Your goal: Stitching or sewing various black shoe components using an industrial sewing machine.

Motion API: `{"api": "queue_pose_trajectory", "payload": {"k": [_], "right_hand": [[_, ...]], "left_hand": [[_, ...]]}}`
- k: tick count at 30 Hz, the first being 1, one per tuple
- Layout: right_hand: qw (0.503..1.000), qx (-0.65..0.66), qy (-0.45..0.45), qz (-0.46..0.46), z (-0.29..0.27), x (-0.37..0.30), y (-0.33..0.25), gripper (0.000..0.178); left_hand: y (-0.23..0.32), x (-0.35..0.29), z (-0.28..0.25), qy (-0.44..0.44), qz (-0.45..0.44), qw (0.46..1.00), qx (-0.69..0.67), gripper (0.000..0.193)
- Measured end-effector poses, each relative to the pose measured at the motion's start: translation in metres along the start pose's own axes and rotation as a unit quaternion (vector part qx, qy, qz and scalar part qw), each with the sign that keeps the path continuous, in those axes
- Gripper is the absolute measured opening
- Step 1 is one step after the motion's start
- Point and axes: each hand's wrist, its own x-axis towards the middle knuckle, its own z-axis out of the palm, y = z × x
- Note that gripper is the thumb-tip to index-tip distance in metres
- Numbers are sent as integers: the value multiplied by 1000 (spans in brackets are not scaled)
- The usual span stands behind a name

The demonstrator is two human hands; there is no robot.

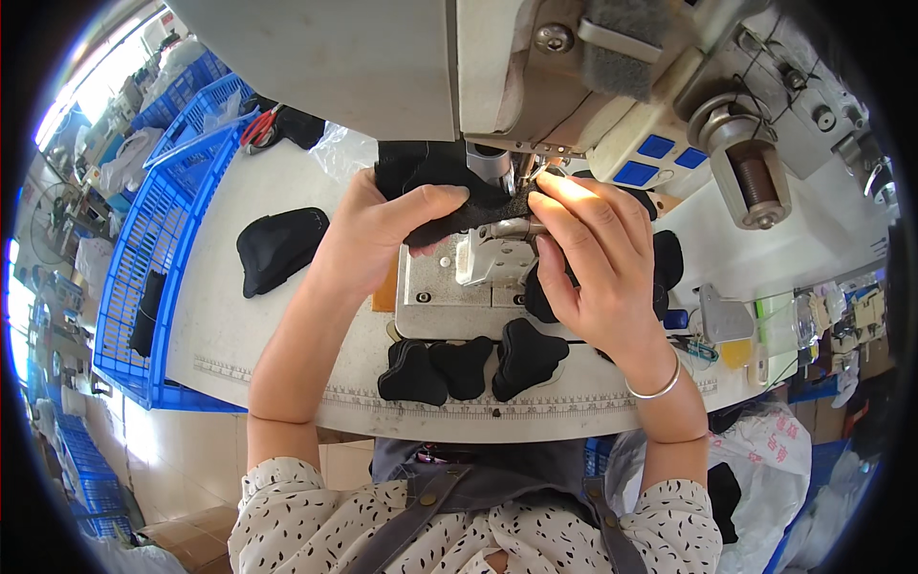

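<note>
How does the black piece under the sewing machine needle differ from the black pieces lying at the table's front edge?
The piece under the needle is pinched between the left hand and right hand and stretched across the metal plate; the front pieces lie loose, untouched. The held piece is folded into a strip; the front ones lie flat, rounded and overlapping. All are black fabric.

The white tabletop [229, 325] carries a sewing machine [593, 86] at twelve o'clock, a black fabric piece [279, 247] at nine, three more black pieces [469, 365] at six beside its printed ruler strip [402, 400], and a blue crate [153, 249] at far nine.
</note>
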Motion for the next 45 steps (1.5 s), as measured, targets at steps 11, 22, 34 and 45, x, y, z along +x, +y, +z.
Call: {"api": "queue_pose_trajectory", "payload": {"k": [11,22,34,45], "right_hand": [[999,39,-10,-3,-4,-2,0,31],[1000,3,3,-22,-1,-1,0,35],[998,57,-20,3,-6,0,3,38],[995,75,3,-69,-6,-1,8,39]], "left_hand": [[-17,-25,32,42,65,993,-88,19],[-22,-25,33,54,33,991,-116,17],[-34,-40,57,94,25,995,-38,20],[-40,-43,61,90,32,993,-63,17]]}}
